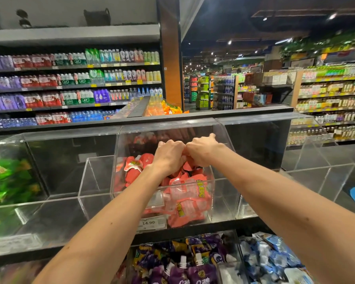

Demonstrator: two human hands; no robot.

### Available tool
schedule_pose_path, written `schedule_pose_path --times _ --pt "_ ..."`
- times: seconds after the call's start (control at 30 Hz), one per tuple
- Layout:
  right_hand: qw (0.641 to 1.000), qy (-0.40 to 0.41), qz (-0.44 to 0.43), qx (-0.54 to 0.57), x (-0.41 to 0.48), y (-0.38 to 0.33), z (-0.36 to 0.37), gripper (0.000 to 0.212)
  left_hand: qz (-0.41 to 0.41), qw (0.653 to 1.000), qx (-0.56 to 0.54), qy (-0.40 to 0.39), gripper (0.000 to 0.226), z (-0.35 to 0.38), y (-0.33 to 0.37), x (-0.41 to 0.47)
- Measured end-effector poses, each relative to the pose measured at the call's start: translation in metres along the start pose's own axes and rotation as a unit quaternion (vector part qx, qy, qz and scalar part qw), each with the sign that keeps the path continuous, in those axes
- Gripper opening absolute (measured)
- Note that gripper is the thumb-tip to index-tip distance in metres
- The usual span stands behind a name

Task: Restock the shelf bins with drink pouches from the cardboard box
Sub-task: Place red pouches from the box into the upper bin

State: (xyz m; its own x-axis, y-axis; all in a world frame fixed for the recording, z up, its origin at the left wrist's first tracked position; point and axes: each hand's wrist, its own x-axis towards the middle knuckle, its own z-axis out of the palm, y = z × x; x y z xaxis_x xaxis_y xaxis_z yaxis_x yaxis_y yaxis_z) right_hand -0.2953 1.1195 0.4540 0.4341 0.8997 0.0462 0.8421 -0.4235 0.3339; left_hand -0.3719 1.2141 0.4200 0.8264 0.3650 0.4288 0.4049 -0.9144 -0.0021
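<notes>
A clear acrylic bin (116, 171) at the middle of the shelf holds a heap of red drink pouches (184, 197). Both my arms reach into its open top. My left hand (168, 154) and my right hand (203, 150) sit knuckles-up and side by side over the heap. Their fingers curl down round red pouches, and a bit of red shows between the two hands. The fingertips themselves are hidden. The cardboard box is not in view.
A price tag reading 14.90 (150, 223) hangs below the bin. Clear bins (94, 181) (316, 171) flank it. Green pouches (6, 181) fill the far-left bin. Purple pouches (172, 263) and blue pouches (271, 261) lie in the lower row. Shop aisles lie beyond.
</notes>
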Motion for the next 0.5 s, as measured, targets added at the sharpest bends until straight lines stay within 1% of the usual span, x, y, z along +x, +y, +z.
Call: schedule_pose_path --times 0.03,0.1,0.2,0.27,0.33,0.4,0.5 --pt "1.000 -0.015 0.010 -0.005 0.001 -0.003 0.000 0.029 -0.015 1.000 -0.014 -0.020 0.015 0.001 -0.001 -0.001" --pt "0.999 -0.022 0.029 -0.020 0.004 -0.008 0.002 0.030 -0.039 0.995 -0.060 -0.066 0.017 0.003 -0.003 -0.003" --pt "0.998 -0.006 0.045 -0.040 0.003 -0.012 0.003 0.026 -0.020 0.990 -0.070 -0.125 0.031 0.003 -0.006 -0.007" --pt "0.998 0.003 0.048 -0.036 0.001 -0.014 0.004 0.022 -0.001 0.989 -0.071 -0.127 0.035 0.002 -0.008 -0.010" --pt "0.998 0.026 0.048 -0.008 -0.004 -0.015 0.003 0.016 -0.001 0.990 -0.107 -0.092 0.038 0.003 -0.014 -0.014" --pt "0.996 0.062 0.049 0.032 -0.011 -0.015 0.000 0.013 -0.012 0.982 -0.182 -0.043 0.036 -0.002 -0.020 -0.021" --pt "0.983 0.151 0.046 0.097 -0.034 -0.015 -0.003 0.024 -0.023 0.957 -0.284 0.047 0.027 -0.023 -0.020 -0.038"
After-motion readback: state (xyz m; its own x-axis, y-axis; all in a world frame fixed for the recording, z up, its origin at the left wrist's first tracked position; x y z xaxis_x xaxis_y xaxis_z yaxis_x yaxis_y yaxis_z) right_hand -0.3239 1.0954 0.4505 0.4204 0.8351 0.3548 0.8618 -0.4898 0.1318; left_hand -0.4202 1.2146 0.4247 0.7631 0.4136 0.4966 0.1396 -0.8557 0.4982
